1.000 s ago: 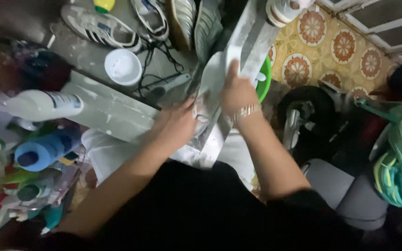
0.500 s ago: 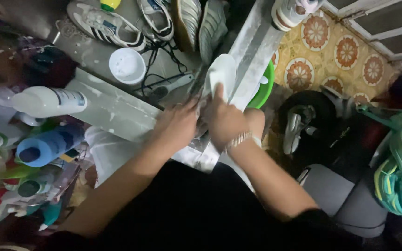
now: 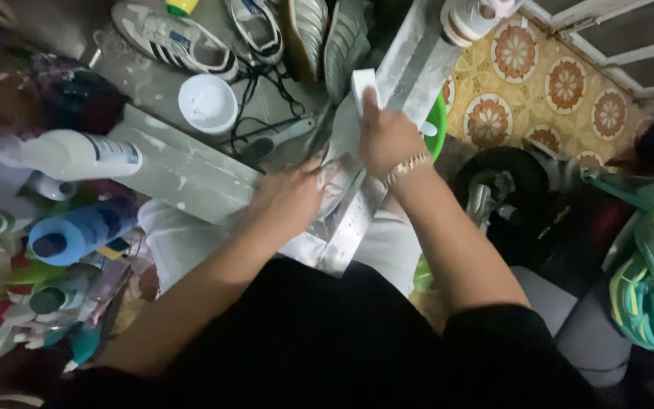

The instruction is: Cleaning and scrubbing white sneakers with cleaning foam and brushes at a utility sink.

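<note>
Clearly, I had the long grey board [image 3: 410,72] as the biggest thing under the hands, slanting away beyond the fingers, with the pale shoe [image 3: 336,176] lying on it between both hands. I judged the step to be scrubbing that shoe, and doing it well meant a firm brace and short, even strokes along its length. My left hand [image 3: 291,201] lay flat on the near end, fingers pressed down and together, pinning it. My right hand [image 3: 385,136] sat just beyond, fingers pinching a white sponge block [image 3: 362,80] that stuck out past the fingertips. Left of the fingers, a splashed grey surface [image 3: 175,170] carried a white bowl [image 3: 207,104] and striped sneakers [image 3: 175,42]; farther left lay a white bottle [image 3: 77,155]. Right of the fingers showed a green basin [image 3: 437,125] and a patterned tile floor [image 3: 554,83].
</note>
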